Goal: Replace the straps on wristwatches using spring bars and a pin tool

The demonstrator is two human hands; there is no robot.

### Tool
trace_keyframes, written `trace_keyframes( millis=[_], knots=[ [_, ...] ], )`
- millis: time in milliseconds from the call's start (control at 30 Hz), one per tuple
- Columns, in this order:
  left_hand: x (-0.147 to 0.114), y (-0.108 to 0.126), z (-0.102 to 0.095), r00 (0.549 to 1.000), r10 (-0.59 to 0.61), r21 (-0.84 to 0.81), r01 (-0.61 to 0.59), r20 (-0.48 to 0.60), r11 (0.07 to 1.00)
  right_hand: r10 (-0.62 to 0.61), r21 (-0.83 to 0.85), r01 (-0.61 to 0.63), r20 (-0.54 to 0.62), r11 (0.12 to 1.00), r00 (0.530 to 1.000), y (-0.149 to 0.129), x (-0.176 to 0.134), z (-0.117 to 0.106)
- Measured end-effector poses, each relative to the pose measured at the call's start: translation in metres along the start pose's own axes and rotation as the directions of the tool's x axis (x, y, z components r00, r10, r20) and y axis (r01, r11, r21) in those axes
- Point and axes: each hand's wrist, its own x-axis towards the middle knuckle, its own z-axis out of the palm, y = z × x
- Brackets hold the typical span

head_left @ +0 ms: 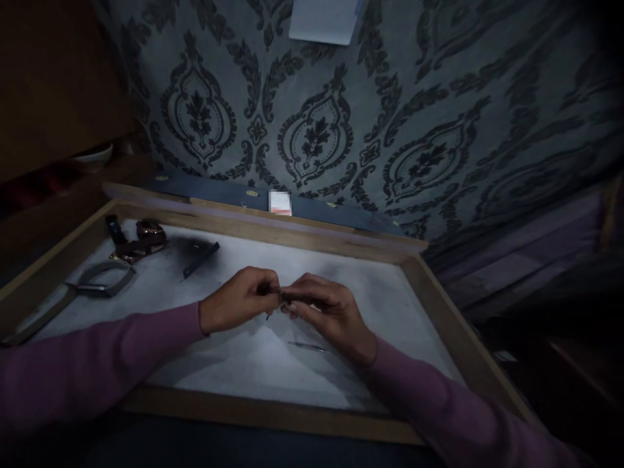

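Note:
My left hand (244, 299) and my right hand (331, 309) meet above the white floor of a shallow wooden-framed tray (404, 429). Thumb and fingers of both are pinched together at a small dark piece (282, 296), mostly covered by the fingertips, so its kind cannot be told. A tiny dark bit shows just below the left fingertips. Under my right hand lies a thin, rod-like metal tool (308, 346) on the white surface.
Left in the tray are brown sunglasses (149, 237), a small black cylinder (115, 229), a dark flat strip (201, 260) and a grey looped band (104, 278). A small white box (280, 203) stands behind the tray's far edge, before the patterned wall (316, 136).

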Motion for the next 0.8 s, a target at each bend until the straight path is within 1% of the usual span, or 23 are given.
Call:
trace_keyframes(
  millis=[100,167,233,300,400,467,533,600,667,800],
  knots=[
    [0.002,-0.005,0.001,1.000,-0.010,-0.025,0.011,0.028,1.000,-0.093,-0.145,0.092,0.002,0.985,0.996,0.004,-0.001,0.001],
    [0.003,-0.005,0.001,0.999,-0.015,-0.060,0.018,0.050,0.998,-0.109,-0.173,0.106,-0.005,0.979,0.994,0.004,-0.001,0.002],
    [0.003,-0.003,0.000,0.998,-0.012,-0.099,0.018,0.062,0.995,-0.116,-0.145,0.114,0.000,0.983,0.993,0.001,-0.001,0.001],
    [0.003,-0.001,-0.001,0.998,-0.006,-0.129,0.014,0.062,0.992,-0.090,-0.081,0.091,0.015,0.993,0.996,-0.003,0.000,0.000],
    [0.003,0.001,-0.002,0.998,0.002,-0.142,0.006,0.059,0.990,-0.006,0.056,0.004,0.025,0.998,1.000,-0.006,0.002,-0.001],
    [0.003,0.001,-0.002,0.998,-0.002,-0.142,0.010,0.057,0.990,0.062,0.145,-0.065,0.026,0.987,0.998,-0.006,0.003,-0.002],
    [0.004,0.000,-0.001,0.998,-0.018,-0.134,0.025,0.055,0.991,0.112,0.184,-0.116,0.033,0.976,0.993,-0.005,0.004,-0.001],
    [0.003,0.000,-0.001,0.997,-0.036,-0.128,0.045,0.075,0.991,0.117,0.170,-0.120,0.032,0.978,0.993,-0.004,0.004,-0.001],
    [0.003,0.002,-0.001,0.993,-0.043,-0.128,0.057,0.114,0.990,0.079,0.116,-0.080,0.017,0.990,0.997,-0.004,0.004,-0.002],
    [0.001,0.007,-0.005,0.988,-0.003,-0.135,0.024,0.152,0.991,-0.002,0.050,0.001,0.005,0.999,1.000,-0.006,0.004,-0.002]
  ],
)
